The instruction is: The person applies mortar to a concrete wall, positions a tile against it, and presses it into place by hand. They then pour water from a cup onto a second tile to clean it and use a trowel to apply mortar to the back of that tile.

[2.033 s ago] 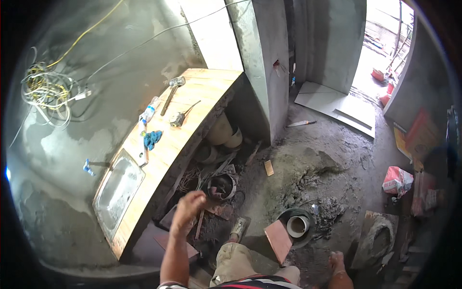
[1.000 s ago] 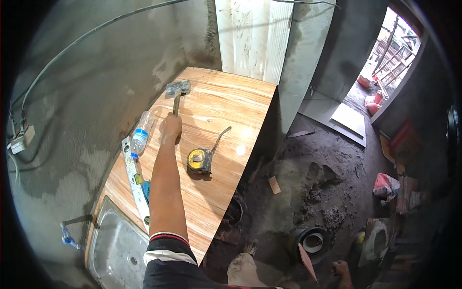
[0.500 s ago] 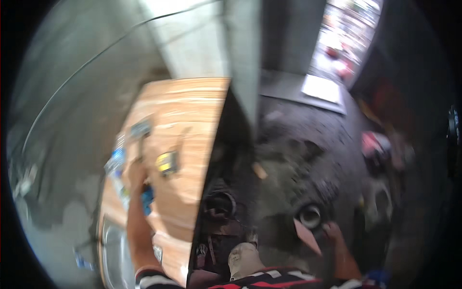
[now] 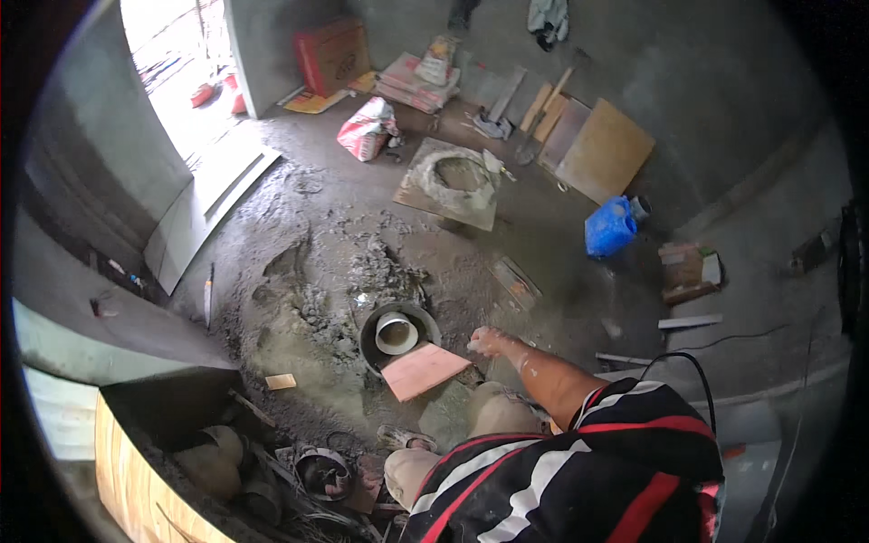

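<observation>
My right hand (image 4: 490, 341) reaches out over the dirty concrete floor, forearm dusted with mortar. Its fingers look curled, and I cannot tell whether they hold anything. It hovers just right of a pink square tile (image 4: 423, 370) lying flat on the floor. The tile leans against a black round pan (image 4: 373, 348) with a white bowl (image 4: 396, 332) inside. Wet grey mortar (image 4: 362, 271) is spread on the floor beyond the pan. My left hand is out of view. My striped shirt and knees fill the lower middle.
A board with a ring of mortar (image 4: 457, 181) lies farther off, near a blue canister (image 4: 609, 226) and leaning wooden boards (image 4: 605, 149). Bags (image 4: 367, 128) sit by the bright doorway (image 4: 181, 63). A wooden counter (image 4: 122, 471) is at lower left, with buckets (image 4: 321, 471) beside it.
My view has swung away from the wooden counter, where my left arm reached toward the tools, to the floor. My right hand now reaches beside the pink tile; the left arm has left view.
</observation>
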Available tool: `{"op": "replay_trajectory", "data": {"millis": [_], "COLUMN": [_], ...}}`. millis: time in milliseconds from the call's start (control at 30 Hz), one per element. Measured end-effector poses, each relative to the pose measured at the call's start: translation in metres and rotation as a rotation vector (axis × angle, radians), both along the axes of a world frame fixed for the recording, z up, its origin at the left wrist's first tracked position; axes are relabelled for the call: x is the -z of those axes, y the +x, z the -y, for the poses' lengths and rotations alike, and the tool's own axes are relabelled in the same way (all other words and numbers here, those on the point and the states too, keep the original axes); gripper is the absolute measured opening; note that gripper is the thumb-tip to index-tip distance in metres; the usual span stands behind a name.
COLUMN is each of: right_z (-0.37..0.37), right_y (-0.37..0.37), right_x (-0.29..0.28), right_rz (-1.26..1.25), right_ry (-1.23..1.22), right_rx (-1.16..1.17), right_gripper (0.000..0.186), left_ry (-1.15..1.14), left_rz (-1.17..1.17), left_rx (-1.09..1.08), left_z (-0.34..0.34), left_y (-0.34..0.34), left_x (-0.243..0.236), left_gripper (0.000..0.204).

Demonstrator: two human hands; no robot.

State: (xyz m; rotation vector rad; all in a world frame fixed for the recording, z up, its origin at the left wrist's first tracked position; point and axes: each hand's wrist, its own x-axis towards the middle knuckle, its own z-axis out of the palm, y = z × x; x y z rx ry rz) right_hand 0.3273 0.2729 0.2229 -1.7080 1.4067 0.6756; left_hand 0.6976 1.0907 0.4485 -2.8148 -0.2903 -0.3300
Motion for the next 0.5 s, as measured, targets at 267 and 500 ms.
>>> {"op": "replay_trajectory", "data": {"millis": [267,500], "right_z": [0.074,0.132], "right_y": [-0.155,-0.237], "right_x": [0.078,0.114], "right_rz": [0.031,-0.054], "right_ry": [-0.077,0.079], "right_rx": [-0.012,0.163], "right_gripper": [0.038,0.031], "left_ry": [-0.15,-0.207], "left_rz": [0.326,0.341], "left_rx": [0.135,0.019], "left_z": [0.133,0.213], "left_y": [-0.078,-0.168], "left_x": [0.029,0.064], "left_gripper": [0.048,0.046]}}
